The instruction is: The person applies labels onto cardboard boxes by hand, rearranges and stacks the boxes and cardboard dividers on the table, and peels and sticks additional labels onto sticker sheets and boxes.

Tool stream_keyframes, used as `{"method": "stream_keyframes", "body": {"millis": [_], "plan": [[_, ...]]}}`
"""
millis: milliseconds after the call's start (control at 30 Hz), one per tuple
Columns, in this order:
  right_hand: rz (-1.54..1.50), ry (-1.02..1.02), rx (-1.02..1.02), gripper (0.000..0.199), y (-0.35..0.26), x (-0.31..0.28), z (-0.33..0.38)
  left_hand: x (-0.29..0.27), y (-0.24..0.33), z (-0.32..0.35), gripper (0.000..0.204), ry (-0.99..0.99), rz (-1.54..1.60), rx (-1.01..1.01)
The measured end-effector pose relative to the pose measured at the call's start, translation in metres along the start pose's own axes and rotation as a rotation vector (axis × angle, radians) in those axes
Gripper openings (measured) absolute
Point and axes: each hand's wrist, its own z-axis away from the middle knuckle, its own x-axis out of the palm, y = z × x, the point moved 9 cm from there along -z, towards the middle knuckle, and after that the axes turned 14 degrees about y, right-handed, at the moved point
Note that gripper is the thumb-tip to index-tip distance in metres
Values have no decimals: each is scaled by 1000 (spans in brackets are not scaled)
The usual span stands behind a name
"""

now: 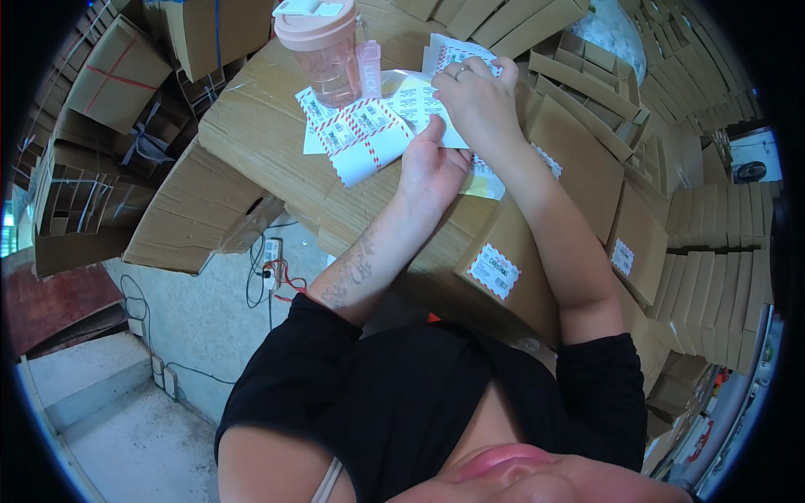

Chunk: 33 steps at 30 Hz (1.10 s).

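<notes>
My left hand (429,168) pinches a white label sheet (415,102) near its lower edge, thumb on top and fingers underneath. Over the sheet's right side bends my right hand (478,99), a ring on one finger; its fingertips are closed on the paper, though part of the grip is hidden. A curled strip of labels with a red-and-white striped border (366,138) lies left of my left hand. More label sheets (449,52) spread behind my right hand. Beneath my wrists, a yellowish-backed label piece (482,186) rests on the cardboard.
A pink lidded cup (323,63) stands on the cardboard surface (260,117), back left. Cardboard boxes with stuck-on labels (495,270) sit below my right forearm. Stacked cartons (704,289) crowd the right, bundled cartons (117,75) the left. A power strip with cables (272,261) lies below.
</notes>
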Motion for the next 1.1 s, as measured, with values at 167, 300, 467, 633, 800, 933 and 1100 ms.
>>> {"method": "stream_keyframes", "body": {"millis": [167,300,467,633,800,933,1100], "plan": [[-90,-5,87,10,-3,0,0,-1,0,-3,36,-44,-76,29],[-163,-44,210,5,3,3,3,-2,-2,-3,33,-35,-114,26],[-208,-101,175,11,4,4,2,-5,0,-4,30,-4,-144,81],[-238,-177,185,19,1,5,1,-4,3,-3,30,-11,-179,112],[-423,-261,271,34,6,9,4,-4,2,-2,31,-43,-171,137],[-473,-330,332,37,4,7,1,-5,2,-1,33,-40,-153,123],[-580,-374,373,41,0,10,3,-3,2,3,33,-46,-167,132]]}}
